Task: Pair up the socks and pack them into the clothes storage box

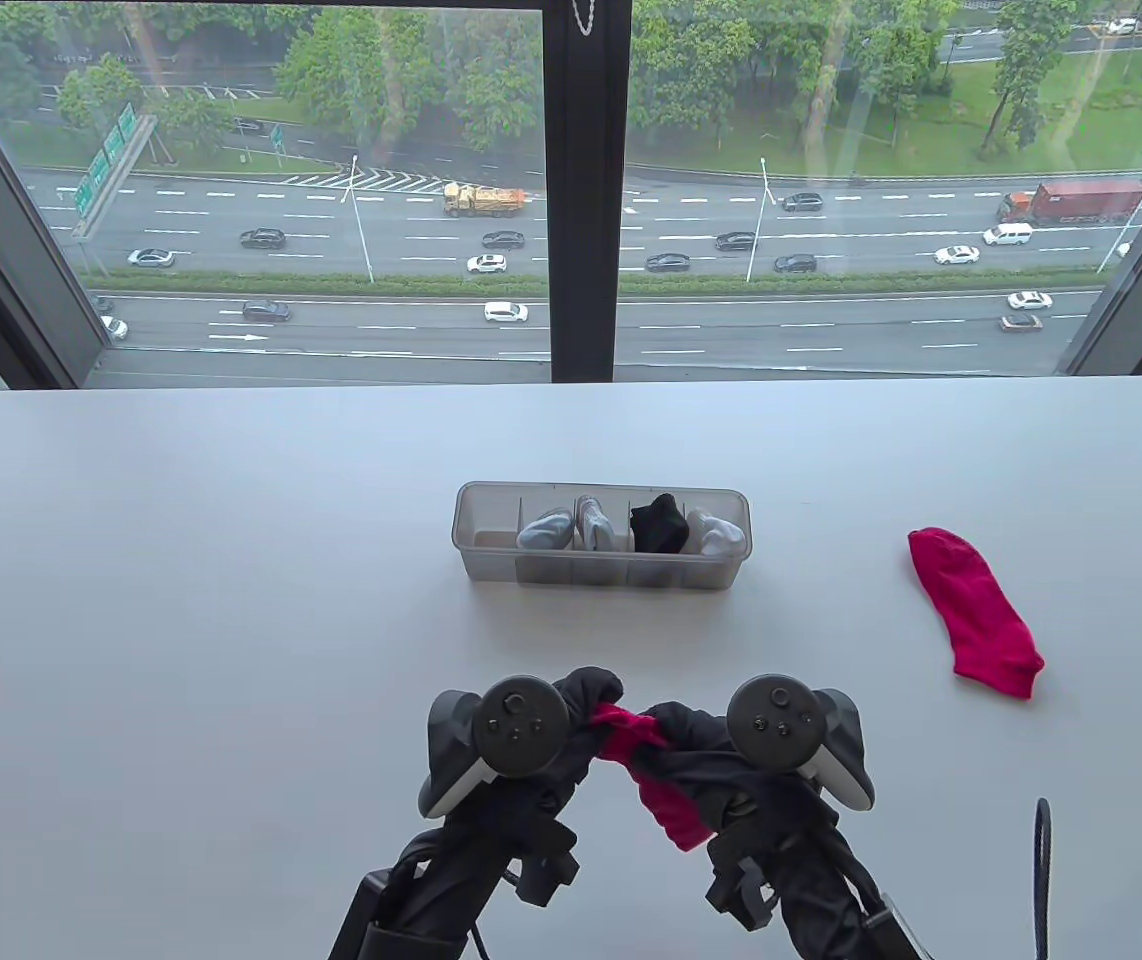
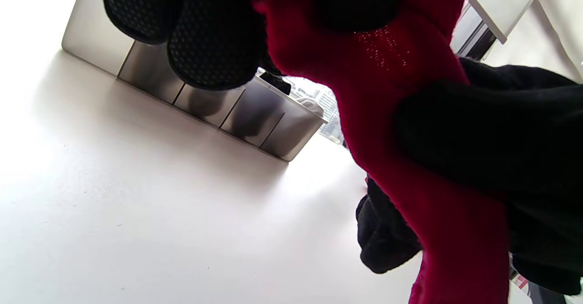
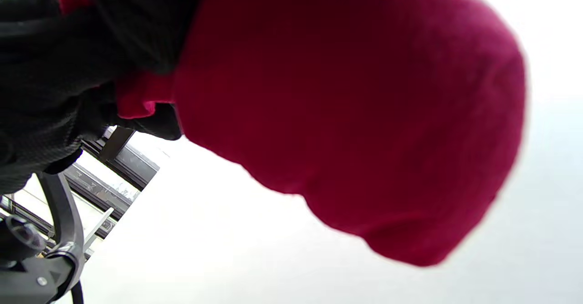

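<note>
While both hands' fingers [image 2: 214, 44] pinch one red sock [image 1: 646, 770] between them, left hand [image 1: 531, 745] and right hand [image 1: 746, 750] hover above the white bench [image 1: 181, 600]. Its mate, a second red sock [image 1: 976, 615], lies flat to the right. Farther back stands the clear storage box [image 1: 601, 535], holding rolled pairs; beyond, a window [image 1: 331, 180] overlooks a highway.

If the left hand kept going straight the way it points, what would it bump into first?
Probably the clear plastic storage box ahead; the left hand points up-table, slightly right. Bare white table lies between, though height is unclear.
</note>
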`<state>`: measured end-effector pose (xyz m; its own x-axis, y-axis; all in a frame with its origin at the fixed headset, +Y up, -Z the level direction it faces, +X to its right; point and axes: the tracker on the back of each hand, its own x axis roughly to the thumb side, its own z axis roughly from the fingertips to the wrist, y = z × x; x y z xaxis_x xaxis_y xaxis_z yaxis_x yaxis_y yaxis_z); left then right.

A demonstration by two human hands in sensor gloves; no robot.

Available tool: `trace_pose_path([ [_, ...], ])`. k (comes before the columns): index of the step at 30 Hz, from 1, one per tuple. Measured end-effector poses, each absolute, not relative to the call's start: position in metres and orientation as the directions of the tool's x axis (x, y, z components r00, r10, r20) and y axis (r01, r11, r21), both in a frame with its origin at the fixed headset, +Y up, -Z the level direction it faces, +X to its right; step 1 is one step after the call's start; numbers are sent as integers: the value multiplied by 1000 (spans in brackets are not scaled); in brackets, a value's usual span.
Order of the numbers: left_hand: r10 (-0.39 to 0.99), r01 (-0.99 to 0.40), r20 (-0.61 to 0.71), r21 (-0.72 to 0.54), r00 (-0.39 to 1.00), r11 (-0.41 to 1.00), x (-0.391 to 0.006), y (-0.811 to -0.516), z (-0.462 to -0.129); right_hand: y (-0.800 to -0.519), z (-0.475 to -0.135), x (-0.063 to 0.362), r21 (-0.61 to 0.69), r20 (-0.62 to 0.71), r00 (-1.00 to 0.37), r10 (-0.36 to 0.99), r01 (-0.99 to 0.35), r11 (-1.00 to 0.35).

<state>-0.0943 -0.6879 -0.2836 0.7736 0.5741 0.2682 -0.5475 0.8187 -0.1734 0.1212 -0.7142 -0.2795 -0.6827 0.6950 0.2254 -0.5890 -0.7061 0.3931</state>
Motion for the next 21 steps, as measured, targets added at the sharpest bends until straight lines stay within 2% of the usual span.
trace_pose_path([
  [2,624,-592,242,-198,743,781,-103,-696,-286,-718,-279,117,468,215,-680,701,-558,-685],
  [6,782,-718,239,-312,575,623,-106,-707,-287,-725,-278,113,485,227,-699,678,-523,-701],
  [10,870,-807,212,-325,445,493,-98,-710,-283,-727,-279,116,498,202,-687,699,-542,-677],
  [11,873,-821,203,-299,444,487,-97,-710,-282,-726,-279,117,490,207,-692,691,-538,-685],
  [13,827,-770,224,-302,516,562,-95,-707,-281,-724,-278,119,463,220,-704,675,-534,-708],
  [15,762,-711,270,-277,588,647,-94,-706,-279,-721,-278,121,448,224,-664,713,-579,-681],
  [18,758,-703,306,-289,575,650,-91,-703,-277,-720,-276,120,484,185,-550,815,-670,-562],
  [21,797,-740,299,-303,525,601,-96,-700,-277,-719,-276,121,422,238,-587,774,-655,-627],
])
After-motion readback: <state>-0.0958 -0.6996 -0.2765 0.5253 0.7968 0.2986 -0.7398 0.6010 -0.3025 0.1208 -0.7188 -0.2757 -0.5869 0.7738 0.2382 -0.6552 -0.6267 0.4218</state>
